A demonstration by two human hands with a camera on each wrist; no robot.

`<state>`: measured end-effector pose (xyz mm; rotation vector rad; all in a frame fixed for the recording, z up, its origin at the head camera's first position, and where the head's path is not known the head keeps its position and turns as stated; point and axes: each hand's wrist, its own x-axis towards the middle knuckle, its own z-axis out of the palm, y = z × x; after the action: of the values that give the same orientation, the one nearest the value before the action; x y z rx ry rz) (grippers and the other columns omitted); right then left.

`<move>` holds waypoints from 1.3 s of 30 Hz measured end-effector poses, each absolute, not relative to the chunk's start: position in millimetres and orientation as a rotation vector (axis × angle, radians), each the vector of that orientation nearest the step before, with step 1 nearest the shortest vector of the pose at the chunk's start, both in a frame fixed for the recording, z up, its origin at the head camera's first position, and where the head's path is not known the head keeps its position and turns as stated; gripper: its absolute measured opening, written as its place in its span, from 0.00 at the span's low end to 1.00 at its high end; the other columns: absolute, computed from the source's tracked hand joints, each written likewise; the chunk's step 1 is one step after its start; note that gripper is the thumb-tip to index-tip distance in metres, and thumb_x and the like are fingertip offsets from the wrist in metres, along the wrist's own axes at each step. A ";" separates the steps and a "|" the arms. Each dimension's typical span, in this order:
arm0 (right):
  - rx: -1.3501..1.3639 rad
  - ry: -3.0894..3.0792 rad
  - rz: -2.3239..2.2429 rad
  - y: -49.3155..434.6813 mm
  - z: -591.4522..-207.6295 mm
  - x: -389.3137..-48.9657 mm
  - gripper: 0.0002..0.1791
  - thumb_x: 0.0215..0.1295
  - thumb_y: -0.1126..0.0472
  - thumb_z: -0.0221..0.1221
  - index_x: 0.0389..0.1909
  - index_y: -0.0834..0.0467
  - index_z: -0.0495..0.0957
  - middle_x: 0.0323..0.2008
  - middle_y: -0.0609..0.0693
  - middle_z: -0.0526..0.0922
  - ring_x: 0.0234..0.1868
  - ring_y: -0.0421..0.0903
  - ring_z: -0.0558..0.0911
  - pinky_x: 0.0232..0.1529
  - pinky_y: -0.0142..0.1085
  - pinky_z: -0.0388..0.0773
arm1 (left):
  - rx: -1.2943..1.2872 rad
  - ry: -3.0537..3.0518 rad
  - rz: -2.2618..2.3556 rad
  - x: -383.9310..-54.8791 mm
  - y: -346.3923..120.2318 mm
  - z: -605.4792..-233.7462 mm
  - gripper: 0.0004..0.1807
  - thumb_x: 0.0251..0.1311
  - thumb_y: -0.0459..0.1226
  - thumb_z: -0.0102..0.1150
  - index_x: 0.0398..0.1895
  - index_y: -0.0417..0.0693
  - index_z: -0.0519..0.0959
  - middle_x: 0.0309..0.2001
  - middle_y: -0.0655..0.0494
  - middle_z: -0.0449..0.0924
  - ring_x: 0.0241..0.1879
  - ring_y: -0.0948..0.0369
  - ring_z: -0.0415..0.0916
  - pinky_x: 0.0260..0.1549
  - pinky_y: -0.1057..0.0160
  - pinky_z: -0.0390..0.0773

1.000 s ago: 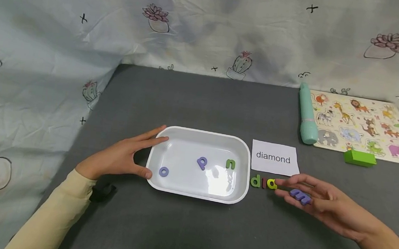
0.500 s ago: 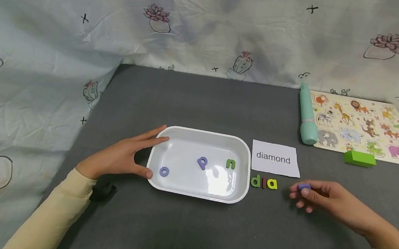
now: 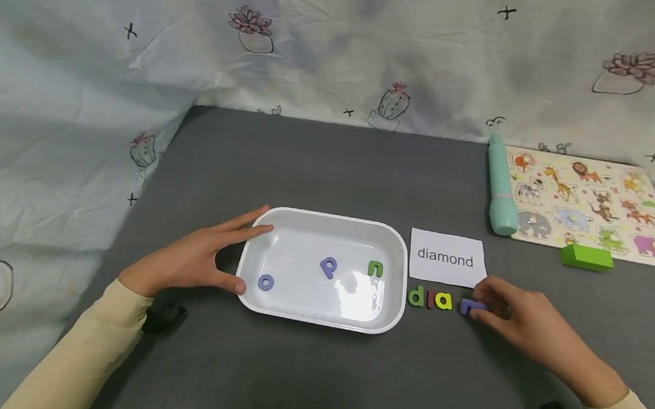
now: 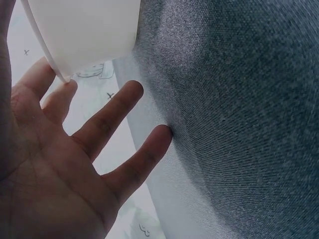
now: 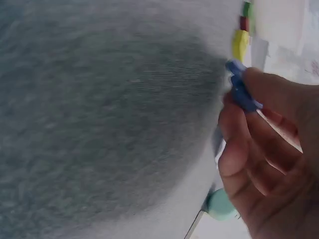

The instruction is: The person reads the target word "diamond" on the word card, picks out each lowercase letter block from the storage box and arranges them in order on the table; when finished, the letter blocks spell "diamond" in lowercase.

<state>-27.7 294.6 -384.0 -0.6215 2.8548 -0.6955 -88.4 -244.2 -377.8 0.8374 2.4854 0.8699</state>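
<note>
A chunky purple letter (image 3: 471,304) sits at the tips of the person's right hand (image 3: 528,319), pinched between curled fingers and thumb; the fingertips cover part of its rounded, arched shape, and I can't tell whether its underside meets the surface (image 3: 313,372). It is just to the right of a short row of smooth, thick letters: a green d (image 3: 416,297), a narrow dark red i (image 3: 430,298) and a round-bellied yellow a (image 3: 449,301), with a small gap after the a. Behind the row lies a flat white paper card (image 3: 444,273) printed "diamond" in plain dark type. To the left is a shallow, glossy white tray (image 3: 294,247) with rounded corners, lamp glare pooled on its floor. In it, well apart, are a ring-like purple o (image 3: 271,283), a tilted purple letter with loop and stem (image 3: 328,271), and a green n (image 3: 371,268). The left hand (image 3: 188,260) is spread wide at the tray's left end, fingers fairly straight, thumb and fingertips touching the rim. Both cream sleeves (image 3: 84,345) end near black wrist straps (image 3: 162,319). Farther off, a smooth teal cylinder (image 3: 502,194), fatter at its near end, lies along the left edge of a cream animal puzzle board (image 3: 567,206), with a bright green block (image 3: 587,257) at the board's near edge. The dark grey surface shows a fine woven grain up close, and behind it hangs wrinkled pale cloth (image 3: 318,48) printed with potted cacti and succulents.
</note>
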 end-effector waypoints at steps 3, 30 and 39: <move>-0.680 2.962 -0.607 293.4 -387.5 -26.5 0.17 0.52 0.64 0.77 0.41 0.53 0.82 0.35 0.40 0.83 0.30 0.34 0.77 0.28 0.37 0.76 | 0.821 2.485 0.871 -88.0 -244.3 -377.6 0.57 0.47 0.55 0.79 0.80 0.72 0.56 0.81 0.71 0.38 0.77 0.54 0.51 0.62 0.43 0.66; -0.854 2.998 -0.470 284.1 -383.8 -30.2 0.21 0.46 0.58 0.80 0.45 0.51 0.88 0.42 0.45 0.83 0.41 0.45 0.81 0.35 0.49 0.79 | 0.772 2.469 0.863 -87.5 -242.7 -373.5 0.58 0.46 0.56 0.79 0.80 0.75 0.56 0.81 0.74 0.38 0.76 0.56 0.51 0.62 0.43 0.66; -1.075 2.896 -0.685 259.7 -338.4 -40.8 0.40 0.45 0.53 0.81 0.63 0.47 0.79 0.60 0.43 0.78 0.59 0.43 0.77 0.52 0.31 0.74 | 0.791 2.475 0.867 -87.8 -244.6 -376.0 0.58 0.46 0.55 0.79 0.80 0.74 0.56 0.81 0.73 0.38 0.76 0.54 0.52 0.62 0.42 0.66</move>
<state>-40.8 259.7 -338.4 -1.0746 2.8963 -0.6849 -87.8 -244.6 -376.0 0.7906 2.4746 0.8669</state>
